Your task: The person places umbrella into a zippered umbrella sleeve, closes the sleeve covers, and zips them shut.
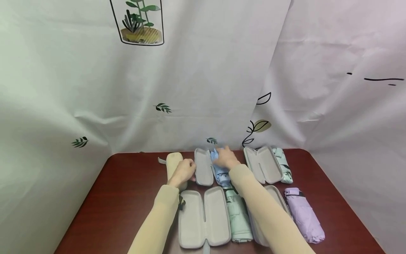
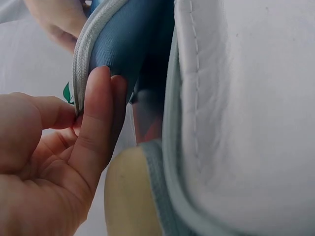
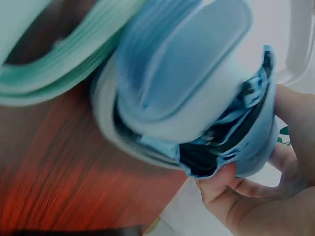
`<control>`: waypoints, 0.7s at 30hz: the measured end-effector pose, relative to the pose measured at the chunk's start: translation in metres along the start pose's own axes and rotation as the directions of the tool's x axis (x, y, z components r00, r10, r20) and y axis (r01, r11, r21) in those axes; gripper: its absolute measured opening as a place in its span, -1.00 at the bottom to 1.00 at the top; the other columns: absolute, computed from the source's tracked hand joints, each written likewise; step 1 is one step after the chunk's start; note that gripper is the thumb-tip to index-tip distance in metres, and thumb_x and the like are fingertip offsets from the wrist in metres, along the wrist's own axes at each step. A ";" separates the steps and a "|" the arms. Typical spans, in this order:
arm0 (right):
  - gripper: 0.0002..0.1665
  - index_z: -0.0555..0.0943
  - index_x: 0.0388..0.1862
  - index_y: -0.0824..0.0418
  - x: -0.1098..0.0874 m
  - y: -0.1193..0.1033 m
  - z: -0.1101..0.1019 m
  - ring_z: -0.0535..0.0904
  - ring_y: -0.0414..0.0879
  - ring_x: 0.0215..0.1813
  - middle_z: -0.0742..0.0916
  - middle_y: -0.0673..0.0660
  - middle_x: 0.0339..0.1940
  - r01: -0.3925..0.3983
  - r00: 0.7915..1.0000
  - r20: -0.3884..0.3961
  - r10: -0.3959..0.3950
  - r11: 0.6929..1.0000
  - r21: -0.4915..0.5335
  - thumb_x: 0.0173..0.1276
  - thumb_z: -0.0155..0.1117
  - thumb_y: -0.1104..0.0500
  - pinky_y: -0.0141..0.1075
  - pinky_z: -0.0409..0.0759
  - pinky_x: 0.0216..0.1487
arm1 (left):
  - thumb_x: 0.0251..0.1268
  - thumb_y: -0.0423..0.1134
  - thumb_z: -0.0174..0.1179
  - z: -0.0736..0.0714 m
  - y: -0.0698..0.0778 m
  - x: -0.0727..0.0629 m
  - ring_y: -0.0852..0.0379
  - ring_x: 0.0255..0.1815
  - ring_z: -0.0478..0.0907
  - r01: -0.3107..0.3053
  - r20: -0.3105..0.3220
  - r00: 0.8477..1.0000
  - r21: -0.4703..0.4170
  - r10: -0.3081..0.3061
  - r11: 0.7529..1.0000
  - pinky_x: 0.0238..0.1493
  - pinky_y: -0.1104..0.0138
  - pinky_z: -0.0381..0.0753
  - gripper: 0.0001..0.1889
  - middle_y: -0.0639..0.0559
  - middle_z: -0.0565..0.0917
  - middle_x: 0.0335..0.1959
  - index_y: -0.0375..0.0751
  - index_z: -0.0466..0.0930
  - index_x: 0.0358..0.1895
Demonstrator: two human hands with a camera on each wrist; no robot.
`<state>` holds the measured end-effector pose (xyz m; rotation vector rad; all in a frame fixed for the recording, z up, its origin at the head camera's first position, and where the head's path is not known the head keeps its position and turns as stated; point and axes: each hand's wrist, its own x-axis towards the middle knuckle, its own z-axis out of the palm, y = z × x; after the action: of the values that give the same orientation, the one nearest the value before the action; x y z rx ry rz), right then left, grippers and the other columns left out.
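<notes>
A blue zip case (image 2: 115, 46) with a grey lining (image 1: 204, 167) lies open at the back middle of the table. My left hand (image 1: 184, 171) pinches its left edge between thumb and fingers, as the left wrist view shows. A blue folded umbrella (image 1: 221, 173) lies in the case's right half, its rounded handle end (image 3: 192, 64) towards me. At the far end my right hand (image 1: 226, 157) holds the umbrella, thumb and fingers on either side of its crumpled fabric (image 3: 261, 142). A closed yellow case (image 1: 173, 164) lies beside my left hand, partly covered by it.
Nearest me is an open grey-lined case (image 1: 217, 217), with a green folded umbrella (image 1: 239, 218) beside it. Another open case (image 1: 269, 164) and a pale green patterned umbrella (image 1: 283, 165) lie back right. A purple umbrella (image 1: 304, 215) is at right. My right sleeve partly covers another case (image 1: 277, 197).
</notes>
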<state>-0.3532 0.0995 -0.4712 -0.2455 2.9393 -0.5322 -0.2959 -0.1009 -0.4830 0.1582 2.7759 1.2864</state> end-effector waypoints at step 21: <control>-0.20 0.35 0.43 0.22 0.001 0.000 -0.001 0.45 0.30 0.21 0.35 0.38 0.38 0.001 0.998 0.071 0.003 0.998 -0.056 0.32 0.25 -0.12 0.13 0.46 0.13 | 0.41 -0.35 -0.12 -0.002 0.007 0.003 0.16 -0.75 0.57 -0.021 0.007 1.000 0.001 0.021 1.000 -0.45 0.32 0.54 -0.74 -0.03 0.52 -0.66 -0.22 0.44 -0.49</control>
<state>-0.3542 0.0993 -0.4698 -0.2634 2.8882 -0.4323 -0.2991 -0.0979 -0.4767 0.1915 2.7766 1.2863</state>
